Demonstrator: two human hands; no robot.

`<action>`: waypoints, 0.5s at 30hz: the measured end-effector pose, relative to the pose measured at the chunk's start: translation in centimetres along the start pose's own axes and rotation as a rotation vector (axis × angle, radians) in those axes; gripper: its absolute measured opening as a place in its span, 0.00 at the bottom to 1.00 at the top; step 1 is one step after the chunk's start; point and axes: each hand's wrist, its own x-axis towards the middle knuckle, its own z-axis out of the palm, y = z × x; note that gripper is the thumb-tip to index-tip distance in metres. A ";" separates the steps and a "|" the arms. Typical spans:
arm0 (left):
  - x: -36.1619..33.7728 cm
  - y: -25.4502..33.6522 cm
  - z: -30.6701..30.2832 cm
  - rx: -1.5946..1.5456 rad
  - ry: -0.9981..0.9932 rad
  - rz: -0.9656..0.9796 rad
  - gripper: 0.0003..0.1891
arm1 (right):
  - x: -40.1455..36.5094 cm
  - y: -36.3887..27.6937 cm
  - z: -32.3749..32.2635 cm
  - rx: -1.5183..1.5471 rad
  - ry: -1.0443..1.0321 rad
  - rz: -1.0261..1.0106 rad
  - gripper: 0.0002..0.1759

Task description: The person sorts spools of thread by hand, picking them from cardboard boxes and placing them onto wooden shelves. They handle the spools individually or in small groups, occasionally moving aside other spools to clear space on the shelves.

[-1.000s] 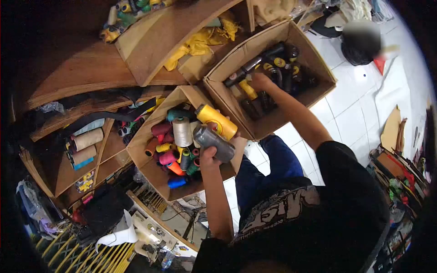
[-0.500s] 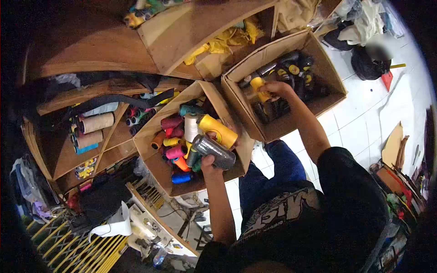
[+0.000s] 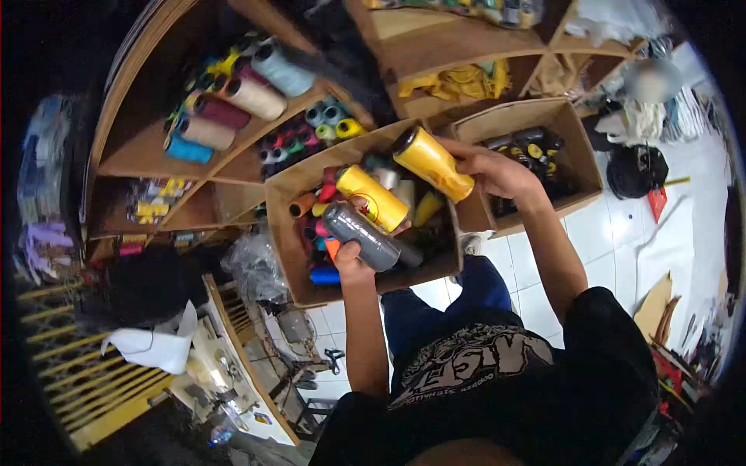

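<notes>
My left hand point(image 3: 359, 260) is closed around a dark grey thread cone point(image 3: 361, 235) and a yellow thread cone point(image 3: 371, 199), side by side above a cardboard box point(image 3: 289, 260) of coloured cones. My right hand point(image 3: 497, 172) grips another yellow cone point(image 3: 432, 163), tilted, over the box's right rim. Orange, red, pink and blue cones show around the held ones. A second cardboard box point(image 3: 575, 198) on the right holds dark cones with yellow ends point(image 3: 536, 151).
Wooden shelves point(image 3: 148, 159) with thread cones rise at the upper left. Yellow cloth point(image 3: 466, 81) lies on a shelf above the boxes. A sewing machine point(image 3: 214, 369) stands at the lower left, and white floor tiles point(image 3: 575, 241) show at the right.
My right hand has lifted the yellow cone out of the right box and brought it left, beside the cones in my left hand. The view has turned toward the left shelves.
</notes>
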 end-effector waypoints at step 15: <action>-16.5 32.0 -15.2 -0.099 0.072 0.330 0.39 | 23.8 9.2 35.4 -0.494 -0.052 -0.337 0.30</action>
